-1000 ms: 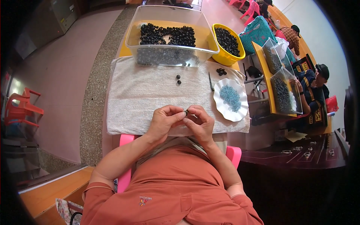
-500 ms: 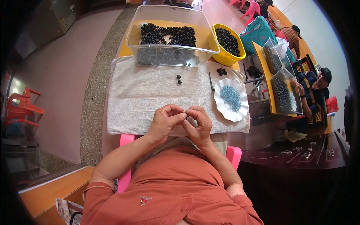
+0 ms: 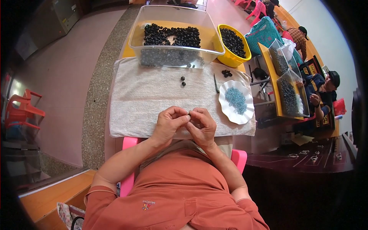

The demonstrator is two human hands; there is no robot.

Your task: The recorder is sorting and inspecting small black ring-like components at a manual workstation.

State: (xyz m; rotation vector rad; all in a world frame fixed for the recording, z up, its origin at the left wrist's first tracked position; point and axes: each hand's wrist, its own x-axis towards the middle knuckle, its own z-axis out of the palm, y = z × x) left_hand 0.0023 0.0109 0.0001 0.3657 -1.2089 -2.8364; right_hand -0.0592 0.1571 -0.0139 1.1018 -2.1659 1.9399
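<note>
Towel (image 3: 145, 96) open left of beads (image 3: 183, 83). Bin (image 3: 207, 34) and tub (image 3: 230, 59) wall the far side; tool (image 3: 216, 83), dish (image 3: 232, 117) crowd the right. Left hand (image 3: 168, 123) and right hand (image 3: 204, 128) bar the near middle.

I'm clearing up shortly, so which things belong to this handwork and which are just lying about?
Likely job: dark piece between left hand and right hand; loose black beads; clear bin; yellow tub; white dish; slim dark tool; towel.
Seemingly unrelated: red chair; teal bag.

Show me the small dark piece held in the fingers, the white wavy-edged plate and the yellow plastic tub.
Small dark piece (image 3: 189, 114), head view: its visible part.
White wavy-edged plate (image 3: 239, 119), head view: bare lower rim.
Yellow plastic tub (image 3: 231, 61), head view: front outer wall.
</note>
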